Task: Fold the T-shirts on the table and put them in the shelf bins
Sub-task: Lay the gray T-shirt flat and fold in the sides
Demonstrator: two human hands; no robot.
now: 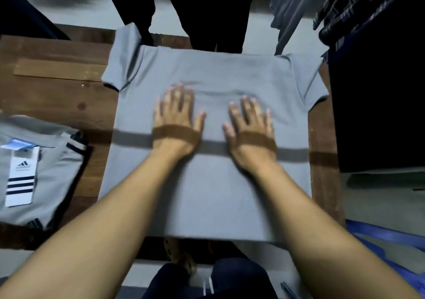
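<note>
Shirt lies spread at frame centre on table; my left hand and right hand press it flat-fingered, gripping nothing — best sweep outward evenly before folding sleeves.

A plain grey T-shirt lies on a brown wooden table; another grey shirt has navy-and-white striped trim.

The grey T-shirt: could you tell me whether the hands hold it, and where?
Nothing gripped: left hand and right hand press flat on the grey T-shirt, mid-body.
</note>
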